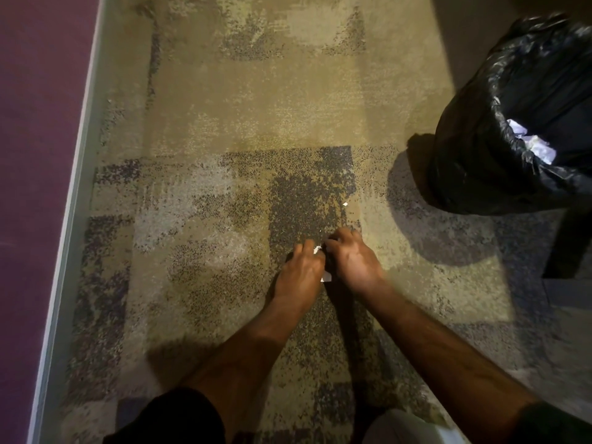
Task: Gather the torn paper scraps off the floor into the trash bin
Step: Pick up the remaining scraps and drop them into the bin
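Both hands rest low on the patterned carpet, close together. My left hand is curled with white paper scraps showing at its edge and near its fingertips. My right hand is cupped just beside it, fingers bent down onto the carpet over the same scraps. One tiny white scrap lies loose on the dark carpet patch beyond the hands. The trash bin, lined with a black plastic bag, stands at the right and holds crumpled white paper.
A pale baseboard and purple wall run along the left side. A dark furniture leg stands right of the bin. The carpet stretches ahead of the hands. My knees show at the bottom edge.
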`<control>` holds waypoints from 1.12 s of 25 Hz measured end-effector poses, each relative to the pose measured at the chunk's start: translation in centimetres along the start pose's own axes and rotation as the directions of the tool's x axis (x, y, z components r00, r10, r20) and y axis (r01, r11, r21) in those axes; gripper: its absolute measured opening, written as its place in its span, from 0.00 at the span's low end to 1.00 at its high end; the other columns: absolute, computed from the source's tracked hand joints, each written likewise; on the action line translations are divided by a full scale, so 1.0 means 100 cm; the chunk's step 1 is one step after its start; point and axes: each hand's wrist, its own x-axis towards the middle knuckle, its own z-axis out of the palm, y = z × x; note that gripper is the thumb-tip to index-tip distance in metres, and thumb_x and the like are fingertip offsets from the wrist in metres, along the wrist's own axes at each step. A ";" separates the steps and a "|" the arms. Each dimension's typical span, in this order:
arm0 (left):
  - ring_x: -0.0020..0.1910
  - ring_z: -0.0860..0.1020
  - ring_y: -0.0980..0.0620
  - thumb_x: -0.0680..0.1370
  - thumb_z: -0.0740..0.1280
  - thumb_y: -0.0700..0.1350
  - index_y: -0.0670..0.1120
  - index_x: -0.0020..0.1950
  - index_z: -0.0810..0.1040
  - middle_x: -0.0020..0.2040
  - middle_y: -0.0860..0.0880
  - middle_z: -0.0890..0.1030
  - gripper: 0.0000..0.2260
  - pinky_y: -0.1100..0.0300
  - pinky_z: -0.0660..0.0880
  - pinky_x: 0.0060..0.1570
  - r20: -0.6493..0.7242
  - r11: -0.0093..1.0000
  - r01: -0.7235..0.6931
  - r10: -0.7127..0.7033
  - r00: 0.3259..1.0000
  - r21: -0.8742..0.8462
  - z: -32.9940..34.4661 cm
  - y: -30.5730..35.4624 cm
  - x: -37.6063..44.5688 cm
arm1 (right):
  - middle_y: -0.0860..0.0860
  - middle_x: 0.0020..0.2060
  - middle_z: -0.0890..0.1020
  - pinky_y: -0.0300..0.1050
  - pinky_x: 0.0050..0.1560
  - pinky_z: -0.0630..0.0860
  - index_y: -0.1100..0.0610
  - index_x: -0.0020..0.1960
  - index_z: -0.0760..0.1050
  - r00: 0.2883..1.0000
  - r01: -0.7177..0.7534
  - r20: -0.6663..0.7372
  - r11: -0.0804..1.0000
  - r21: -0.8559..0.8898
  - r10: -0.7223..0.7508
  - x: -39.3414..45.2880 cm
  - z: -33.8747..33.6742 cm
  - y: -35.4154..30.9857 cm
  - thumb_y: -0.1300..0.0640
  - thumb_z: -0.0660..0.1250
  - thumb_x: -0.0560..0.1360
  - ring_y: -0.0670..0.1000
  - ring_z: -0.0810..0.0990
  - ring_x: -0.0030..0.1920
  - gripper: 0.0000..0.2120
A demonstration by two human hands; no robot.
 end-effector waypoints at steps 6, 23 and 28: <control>0.60 0.74 0.47 0.78 0.68 0.36 0.43 0.62 0.78 0.63 0.45 0.73 0.13 0.53 0.78 0.53 0.005 0.998 -0.051 0.051 0.999 -0.038 0.005 -0.006 -0.008 | 0.53 0.49 0.80 0.40 0.40 0.73 0.57 0.54 0.82 0.984 -0.032 -0.165 0.986 0.162 0.059 0.000 -0.001 0.001 0.67 0.73 0.72 0.52 0.79 0.46 0.12; 0.46 0.77 0.51 0.78 0.69 0.37 0.43 0.54 0.83 0.50 0.47 0.78 0.07 0.60 0.74 0.42 -0.454 0.936 -0.274 0.151 0.878 -0.219 -0.130 0.108 0.099 | 0.55 0.43 0.82 0.42 0.44 0.76 0.60 0.51 0.85 0.536 0.097 -0.812 0.939 0.331 0.232 0.003 -0.223 0.065 0.67 0.68 0.75 0.50 0.81 0.42 0.09; 0.42 0.78 0.49 0.74 0.70 0.36 0.43 0.48 0.85 0.45 0.46 0.79 0.06 0.57 0.75 0.40 -0.600 0.868 -0.379 0.122 0.791 -0.322 -0.177 0.184 0.135 | 0.55 0.44 0.83 0.33 0.46 0.73 0.59 0.53 0.85 0.438 -0.008 -0.866 0.964 0.267 0.243 -0.013 -0.262 0.127 0.64 0.67 0.76 0.50 0.81 0.43 0.09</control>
